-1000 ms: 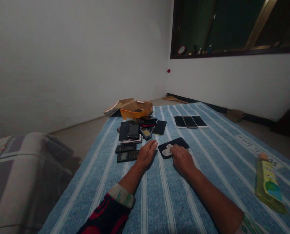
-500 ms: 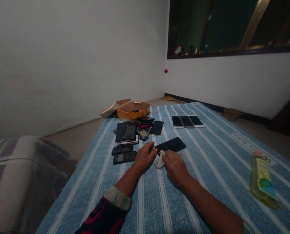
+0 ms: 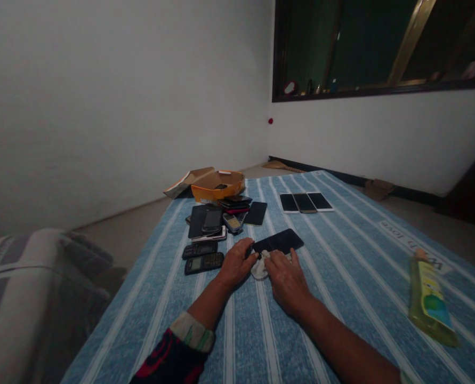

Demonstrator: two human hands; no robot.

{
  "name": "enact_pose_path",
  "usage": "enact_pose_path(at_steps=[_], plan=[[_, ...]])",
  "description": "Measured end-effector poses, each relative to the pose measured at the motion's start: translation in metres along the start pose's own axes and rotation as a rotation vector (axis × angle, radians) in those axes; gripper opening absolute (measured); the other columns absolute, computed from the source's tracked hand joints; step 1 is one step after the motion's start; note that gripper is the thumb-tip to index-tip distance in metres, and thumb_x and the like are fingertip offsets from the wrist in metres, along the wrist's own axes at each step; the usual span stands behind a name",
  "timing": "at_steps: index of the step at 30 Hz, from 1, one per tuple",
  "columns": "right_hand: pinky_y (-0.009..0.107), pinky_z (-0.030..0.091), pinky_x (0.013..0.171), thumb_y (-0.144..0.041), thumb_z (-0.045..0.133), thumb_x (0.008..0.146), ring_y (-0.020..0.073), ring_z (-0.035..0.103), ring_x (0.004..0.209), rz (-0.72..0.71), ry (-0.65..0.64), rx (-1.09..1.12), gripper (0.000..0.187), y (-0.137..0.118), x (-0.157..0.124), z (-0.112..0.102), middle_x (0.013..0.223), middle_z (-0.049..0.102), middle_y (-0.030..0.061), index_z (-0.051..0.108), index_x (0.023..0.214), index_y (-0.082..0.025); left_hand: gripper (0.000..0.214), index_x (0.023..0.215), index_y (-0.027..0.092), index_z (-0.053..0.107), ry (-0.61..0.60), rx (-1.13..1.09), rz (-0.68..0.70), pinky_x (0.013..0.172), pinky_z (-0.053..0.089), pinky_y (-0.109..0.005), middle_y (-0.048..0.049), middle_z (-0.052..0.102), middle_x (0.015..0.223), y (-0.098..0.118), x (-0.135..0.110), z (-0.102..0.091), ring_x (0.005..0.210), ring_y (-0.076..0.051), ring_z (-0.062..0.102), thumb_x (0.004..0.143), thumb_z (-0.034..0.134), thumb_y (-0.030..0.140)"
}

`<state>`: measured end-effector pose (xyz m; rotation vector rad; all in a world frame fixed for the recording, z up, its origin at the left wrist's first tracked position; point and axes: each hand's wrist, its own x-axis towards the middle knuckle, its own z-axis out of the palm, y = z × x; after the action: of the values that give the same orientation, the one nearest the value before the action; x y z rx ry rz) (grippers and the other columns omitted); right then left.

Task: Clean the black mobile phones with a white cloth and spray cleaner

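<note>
A black smartphone (image 3: 281,241) lies face up and slantwise on the striped cloth. My left hand (image 3: 237,265) grips its left end, with fingers and thumb closed about the edge. My right hand (image 3: 287,278) is closed over a crumpled white cloth (image 3: 260,268) and presses it against the phone's near edge. The fingers hide part of the cloth and the phone's lower corner. Left of my left hand lie two black keypad phones (image 3: 203,263), side by side. Just beyond is a heap of several old phones (image 3: 212,220), with a dark phone (image 3: 256,213) at its right.
An open orange cardboard box (image 3: 217,188) stands behind the heap. Three smartphones (image 3: 305,202) lie in a row at the far right. A bottle of yellow-green liquid (image 3: 431,301) lies on the right of the blue striped cloth (image 3: 245,330). A covered bundle (image 3: 33,298) is at left.
My right hand's fingers have shifted slightly and spread a little over the white cloth. My left hand keeps its hold on the smartphone. The camera view has tilted slightly.
</note>
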<state>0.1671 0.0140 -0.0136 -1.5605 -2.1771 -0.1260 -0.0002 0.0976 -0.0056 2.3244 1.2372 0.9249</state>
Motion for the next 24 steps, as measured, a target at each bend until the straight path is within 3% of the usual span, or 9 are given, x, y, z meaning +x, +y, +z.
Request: enact_pose_path(at_steps=[7, 14, 19, 24], plan=[[0.059, 0.015, 0.114, -0.004, 0.041, 0.089, 0.0266, 0.046, 0.126, 0.044, -0.043, -0.001, 0.039, -0.001, 0.002, -0.005, 0.126, 0.06, 0.0141, 0.06, 0.122, -0.016, 0.033, 0.113, 0.02, 0.062, 0.001, -0.034, -0.011, 0.105, 0.044, -0.043, -0.0113, 0.066, 0.121, -0.003, -0.002, 0.001, 0.117, -0.026, 0.059, 0.082, 0.058, 0.028], [0.05, 0.021, 0.115, -0.001, 0.042, 0.085, 0.0272, 0.046, 0.126, 0.032, -0.023, -0.015, 0.044, -0.004, 0.001, 0.002, 0.127, 0.059, 0.015, 0.061, 0.123, -0.012, 0.036, 0.114, 0.019, 0.064, 0.018, 0.003, -0.014, 0.106, 0.044, -0.045, -0.0119, 0.066, 0.124, -0.011, -0.002, 0.005, 0.12, -0.028, 0.059, 0.079, 0.06, 0.029], [0.051, 0.02, 0.115, -0.004, 0.043, 0.086, 0.0281, 0.045, 0.127, 0.035, -0.03, 0.016, 0.044, -0.003, 0.003, 0.004, 0.129, 0.059, 0.0143, 0.061, 0.125, -0.012, 0.037, 0.115, 0.017, 0.065, -0.001, 0.02, -0.012, 0.107, 0.044, -0.044, -0.0146, 0.064, 0.127, -0.013, -0.002, 0.004, 0.122, -0.028, 0.058, 0.081, 0.058, 0.03], [0.052, 0.018, 0.115, -0.004, 0.041, 0.087, 0.0277, 0.043, 0.131, 0.057, -0.045, 0.032, 0.046, -0.002, 0.009, 0.002, 0.133, 0.058, 0.0149, 0.057, 0.129, -0.011, 0.035, 0.114, 0.02, 0.066, 0.014, 0.029, -0.015, 0.107, 0.044, -0.046, -0.0113, 0.065, 0.127, -0.014, -0.004, 0.005, 0.123, -0.027, 0.057, 0.081, 0.059, 0.027]])
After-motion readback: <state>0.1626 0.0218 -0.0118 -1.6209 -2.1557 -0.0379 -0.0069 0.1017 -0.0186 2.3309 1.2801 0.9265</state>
